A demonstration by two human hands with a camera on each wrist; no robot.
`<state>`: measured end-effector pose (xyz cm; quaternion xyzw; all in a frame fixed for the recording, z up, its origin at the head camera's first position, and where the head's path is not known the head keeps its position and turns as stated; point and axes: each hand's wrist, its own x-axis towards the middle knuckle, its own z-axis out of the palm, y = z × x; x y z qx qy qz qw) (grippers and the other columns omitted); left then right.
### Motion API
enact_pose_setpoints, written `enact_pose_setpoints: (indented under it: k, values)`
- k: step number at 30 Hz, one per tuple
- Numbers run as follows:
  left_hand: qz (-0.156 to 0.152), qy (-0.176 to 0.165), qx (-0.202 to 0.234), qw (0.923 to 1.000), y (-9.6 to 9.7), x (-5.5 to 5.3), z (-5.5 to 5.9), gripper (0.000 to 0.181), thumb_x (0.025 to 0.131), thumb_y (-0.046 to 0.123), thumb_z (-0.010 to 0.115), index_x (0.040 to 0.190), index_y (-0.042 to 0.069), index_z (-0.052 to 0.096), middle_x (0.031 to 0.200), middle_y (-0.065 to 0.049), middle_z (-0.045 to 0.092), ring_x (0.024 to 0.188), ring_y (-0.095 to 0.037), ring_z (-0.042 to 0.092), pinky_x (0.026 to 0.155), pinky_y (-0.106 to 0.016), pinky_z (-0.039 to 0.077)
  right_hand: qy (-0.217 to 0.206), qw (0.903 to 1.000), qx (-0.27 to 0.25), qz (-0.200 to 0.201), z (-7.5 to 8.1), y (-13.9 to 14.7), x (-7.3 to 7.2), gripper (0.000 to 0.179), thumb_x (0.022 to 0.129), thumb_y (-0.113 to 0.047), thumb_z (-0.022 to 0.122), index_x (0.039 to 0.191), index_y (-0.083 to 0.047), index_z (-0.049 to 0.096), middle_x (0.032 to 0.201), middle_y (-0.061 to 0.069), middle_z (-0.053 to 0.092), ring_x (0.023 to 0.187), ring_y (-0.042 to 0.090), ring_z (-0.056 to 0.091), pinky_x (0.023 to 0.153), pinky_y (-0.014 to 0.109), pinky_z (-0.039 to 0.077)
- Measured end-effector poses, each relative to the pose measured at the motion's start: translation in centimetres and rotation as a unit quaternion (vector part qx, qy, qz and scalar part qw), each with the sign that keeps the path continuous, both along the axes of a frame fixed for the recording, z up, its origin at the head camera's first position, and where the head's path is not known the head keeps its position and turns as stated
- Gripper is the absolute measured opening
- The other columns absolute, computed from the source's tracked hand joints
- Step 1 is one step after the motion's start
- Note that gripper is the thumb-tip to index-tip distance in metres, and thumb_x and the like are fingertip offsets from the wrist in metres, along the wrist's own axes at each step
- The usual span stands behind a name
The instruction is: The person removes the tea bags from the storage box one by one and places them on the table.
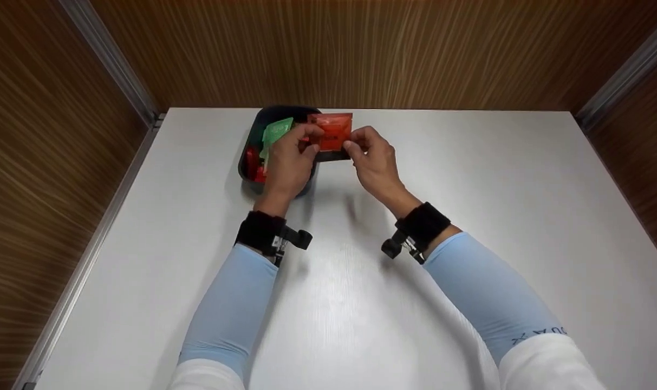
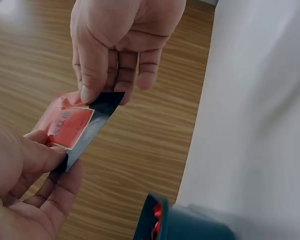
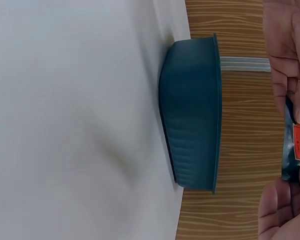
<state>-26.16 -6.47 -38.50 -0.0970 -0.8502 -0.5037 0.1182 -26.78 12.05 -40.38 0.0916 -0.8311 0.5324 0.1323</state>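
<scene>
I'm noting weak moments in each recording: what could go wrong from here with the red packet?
The left hand and right hand pinch the red packet near its edges, so it could slip. Mostly right of the teal container in the head view, it might then land on the table. Pulling the hands apart could tear it.

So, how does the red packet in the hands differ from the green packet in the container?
The red packet is orange-red; the green packet is light green. The left hand and right hand pinch the red packet, while the green packet lies in the container. In the head view, the red packet's top edge is nearly level, but the green packet's slants. Both look like sachets.
</scene>
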Motion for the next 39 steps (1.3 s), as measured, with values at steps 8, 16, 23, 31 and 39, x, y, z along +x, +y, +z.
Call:
enact_pose_setpoints:
  k: [8,16,23,31,39]
  values:
    - [-0.02,0.037,-0.009,0.9991,2.7,0.2,-0.9,0.034,0.098,-0.003,0.066,0.128,0.013,0.069,0.127,-0.001,0.069,0.109,-0.013,0.061,0.094,-0.026,0.05,0.01,0.9995,-0.014,-0.025,-0.8,2.2,0.7,0.014,0.104,-0.016,0.064,0.111,-0.005,0.061,0.091,0.007,0.069,0.076,0.021,0.061,0.064,0.025,0.049]
    - [-0.043,-0.002,-0.038,0.9984,4.2,-0.4,-2.1,0.042,0.097,-0.003,0.066,0.135,0.015,0.068,0.125,-0.007,0.07,0.09,-0.016,0.069,0.077,-0.03,0.056,-0.007,0.9985,-0.022,-0.049,-2.1,3.7,0.6,0.014,0.104,-0.018,0.064,0.11,-0.006,0.06,0.085,0.01,0.069,0.071,0.017,0.061,0.057,0.025,0.051]
    - [-0.036,-0.052,-0.114,0.9915,5.1,-1.1,-3.9,0.038,0.096,-0.002,0.066,0.131,0.011,0.073,0.124,-0.008,0.073,0.117,-0.021,0.066,0.094,-0.036,0.052,-0.125,0.9912,0.016,-0.043,-3.4,4.4,-0.3,0.018,0.103,-0.018,0.063,0.113,-0.004,0.06,0.088,0.019,0.073,0.079,0.039,0.07,0.052,0.024,0.052]
    - [-0.017,-0.09,-0.172,0.9808,5.0,-2.1,-6.2,0.037,0.096,-0.003,0.061,0.123,0.015,0.078,0.122,-0.003,0.075,0.117,-0.02,0.067,0.09,-0.034,0.055,-0.224,0.9701,0.092,-0.012,-4.4,4.3,-1.8,0.029,0.097,-0.013,0.068,0.12,0.001,0.061,0.091,0.013,0.073,0.071,0.021,0.07,0.055,0.022,0.05]
    - [-0.006,-0.076,-0.227,0.9708,5.2,-2.8,-7.6,0.031,0.093,-0.009,0.053,0.091,0.008,0.079,0.096,-0.007,0.072,0.093,-0.022,0.066,0.076,-0.036,0.051,-0.232,0.9561,0.177,-0.024,-5.1,3.2,-3.3,0.011,0.092,-0.011,0.067,0.096,-0.001,0.069,0.08,0.008,0.069,0.065,0.017,0.061,0.057,0.026,0.048]
